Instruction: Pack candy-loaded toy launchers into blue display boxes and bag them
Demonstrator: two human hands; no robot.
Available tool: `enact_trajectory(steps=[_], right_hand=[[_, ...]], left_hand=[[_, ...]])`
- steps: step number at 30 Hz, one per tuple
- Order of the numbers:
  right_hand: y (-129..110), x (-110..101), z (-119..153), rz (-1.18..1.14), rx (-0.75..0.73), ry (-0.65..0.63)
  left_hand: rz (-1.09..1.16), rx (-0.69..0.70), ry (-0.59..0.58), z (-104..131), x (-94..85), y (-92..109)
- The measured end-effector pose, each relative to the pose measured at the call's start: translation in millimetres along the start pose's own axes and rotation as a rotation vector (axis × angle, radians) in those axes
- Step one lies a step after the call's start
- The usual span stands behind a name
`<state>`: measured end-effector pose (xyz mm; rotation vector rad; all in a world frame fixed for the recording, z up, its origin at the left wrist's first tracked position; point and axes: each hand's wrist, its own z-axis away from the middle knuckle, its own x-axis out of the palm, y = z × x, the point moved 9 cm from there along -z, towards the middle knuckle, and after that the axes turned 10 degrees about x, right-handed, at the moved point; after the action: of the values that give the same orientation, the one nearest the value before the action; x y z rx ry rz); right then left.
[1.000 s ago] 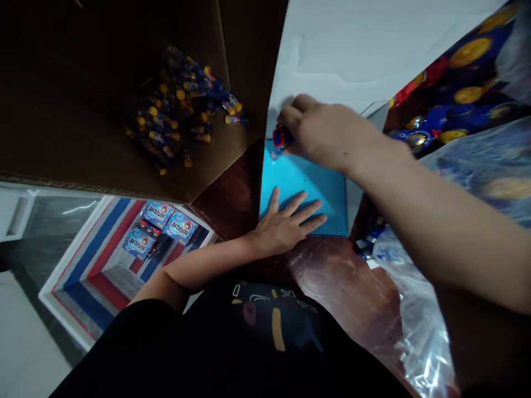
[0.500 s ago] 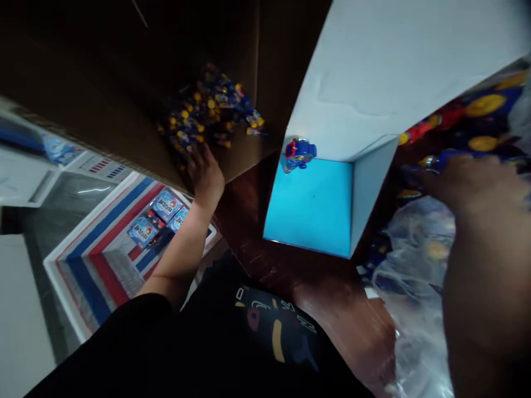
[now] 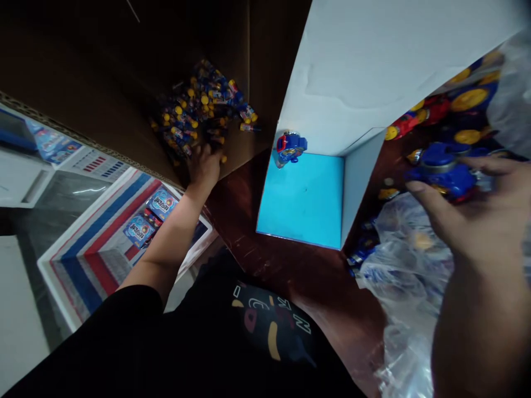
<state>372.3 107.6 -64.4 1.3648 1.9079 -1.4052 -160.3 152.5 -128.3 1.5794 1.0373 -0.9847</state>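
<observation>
My left hand [image 3: 204,165] reaches into a deep cardboard box [image 3: 236,157]. Its fingers are bent and slightly apart at the near edge of a heap of small bottles with yellow caps [image 3: 203,108]; the fingertips are partly hidden. On the right, my right hand [image 3: 485,215] has thumb and fingers around a blue plastic toy [image 3: 446,171] with a round top. Between the hands, a white box with a light blue inside [image 3: 307,204] stands open towards me. A blue and red toy [image 3: 291,147] sits at its left edge.
More red, blue and yellow toys [image 3: 468,102] lie behind my right hand. Clear plastic bags [image 3: 409,254] lie below it on the dark red table [image 3: 286,271]. At lower left, a striped carton [image 3: 95,265] holds several light blue packs [image 3: 140,229].
My right hand has lifted the blue toy from the pile, turning it into clearer view. My left hand stays at the heap of bottles. The whole view has shifted slightly.
</observation>
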Motion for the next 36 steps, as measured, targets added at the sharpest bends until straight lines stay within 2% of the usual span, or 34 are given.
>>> enact_trajectory(steps=[2,5,7,9,10,12,16,19,22,24,28,30,32,34,36], right_hand=[[-41,-23,22,-0.195,-0.171,-0.018],[-107,-34,54,-0.320,-0.339,-0.179],[-144,-27,70,-0.350,-0.394,-0.277],[-170,-16,81,-0.408,-0.449,-0.329],[-179,-9,84,-0.445,-0.476,-0.349],[-191,3,88,-0.508,-0.513,-0.395],[-201,13,93,-0.525,-0.552,-0.511],[-206,6,98,-0.570,-0.565,-0.544],[-206,1,102,-0.665,-0.479,-0.533],[-203,8,107,-0.748,-0.337,-0.582],[-190,46,130,-0.923,0.184,-0.932],[-188,53,137,-0.925,0.326,-1.051],[-187,47,122,-0.836,0.270,-1.000],[-188,31,91,-0.662,0.037,-0.783],[-194,20,64,-0.427,-0.231,-0.546]], left_hand=[[0.034,0.078,0.017,-4,-9.7,14],[0.185,0.258,0.005,12,-31.7,64],[0.432,0.429,-0.046,36,-46.8,109],[0.697,0.570,-0.159,63,-55.8,149],[0.801,0.609,-0.228,74,-56.8,163],[0.940,0.602,-0.346,87,-52.8,179],[1.042,0.516,-0.463,91,-44.9,181],[0.991,0.640,-0.407,89,-62.7,185],[0.799,0.827,-0.311,92,-81.1,196],[0.615,0.947,-0.230,97,-84.8,201],[0.266,1.114,-0.068,107,-72.1,200],[0.219,1.127,-0.001,106,-66.5,192],[0.250,1.073,0.090,102,-66.6,182],[0.302,0.945,0.164,98,-63.5,171],[0.324,0.820,0.166,102,-47.3,167]])
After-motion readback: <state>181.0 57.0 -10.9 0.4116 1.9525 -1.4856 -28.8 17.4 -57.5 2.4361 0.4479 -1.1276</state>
